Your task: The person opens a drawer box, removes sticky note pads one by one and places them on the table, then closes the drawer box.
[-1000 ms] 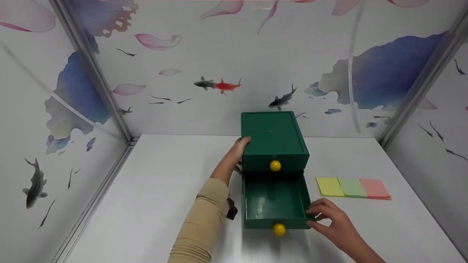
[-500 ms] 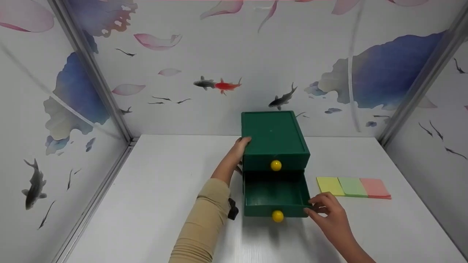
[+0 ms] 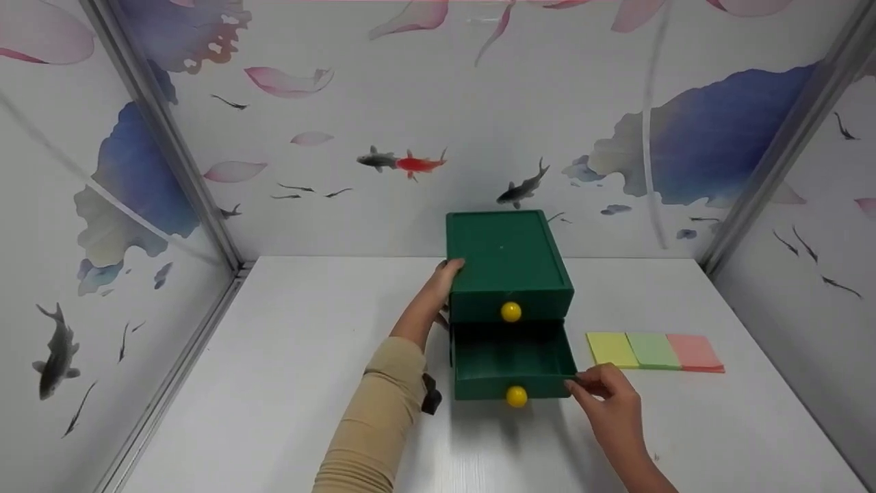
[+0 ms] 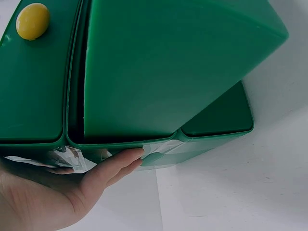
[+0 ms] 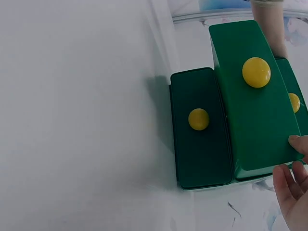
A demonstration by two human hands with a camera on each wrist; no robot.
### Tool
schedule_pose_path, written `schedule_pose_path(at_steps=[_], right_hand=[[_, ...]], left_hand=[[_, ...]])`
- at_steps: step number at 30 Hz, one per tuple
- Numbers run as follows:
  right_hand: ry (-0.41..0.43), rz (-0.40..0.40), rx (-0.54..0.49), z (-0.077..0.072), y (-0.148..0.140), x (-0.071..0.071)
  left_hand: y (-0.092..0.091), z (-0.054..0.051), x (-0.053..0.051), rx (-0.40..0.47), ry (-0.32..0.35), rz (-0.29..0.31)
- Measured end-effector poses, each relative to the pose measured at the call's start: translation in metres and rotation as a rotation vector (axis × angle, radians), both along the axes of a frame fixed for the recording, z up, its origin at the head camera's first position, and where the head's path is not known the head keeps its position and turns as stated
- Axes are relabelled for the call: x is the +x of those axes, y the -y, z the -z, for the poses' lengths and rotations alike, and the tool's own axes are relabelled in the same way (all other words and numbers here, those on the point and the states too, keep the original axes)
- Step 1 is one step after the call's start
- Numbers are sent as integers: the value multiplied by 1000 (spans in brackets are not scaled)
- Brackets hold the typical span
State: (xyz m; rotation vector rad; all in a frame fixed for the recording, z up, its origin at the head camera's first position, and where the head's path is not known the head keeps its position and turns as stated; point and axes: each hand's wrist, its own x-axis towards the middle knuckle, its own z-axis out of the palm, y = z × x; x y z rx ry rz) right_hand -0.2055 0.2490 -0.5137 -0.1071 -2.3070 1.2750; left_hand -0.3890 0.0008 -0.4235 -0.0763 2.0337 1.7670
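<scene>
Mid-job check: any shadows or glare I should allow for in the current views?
Head: a soft shadow on the table below the open drawer, whose inside darkens toward the back; left wrist: bright reflections on what looks like clear tape near the left hand; right wrist: dim light, a shadow beside the bottom drawer.

Middle drawer [image 3: 479, 389] bars lower drawer [image 5: 202, 156] from above; room left of sleeve [image 3: 373, 411]; rear unclear.

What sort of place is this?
It looks like a small booth or partitioned workspace, though I can't be sure: a white table is closed in on three sides by walls printed with fish and petals, with metal posts at the corners.
</scene>
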Motion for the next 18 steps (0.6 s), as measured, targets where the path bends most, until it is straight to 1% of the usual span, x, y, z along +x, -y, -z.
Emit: schedule_pose_path(at_steps=[3,7,13,15,18], right_hand=[[-47,16,-5,3,3,-3],[-74,35,-38,6,6,-6],[-105,42,-84,11,10,-14],[-126,42,-89,13,11,-18],[-180,26,-114,19,11,-23]], left_hand=[[1,-1,0,1,-2,4],[0,0,1,-3,-2,5],[-1,0,1,0,7,8],[-1,1,1,-1,5,7],[0,0,1,-3,3,7]])
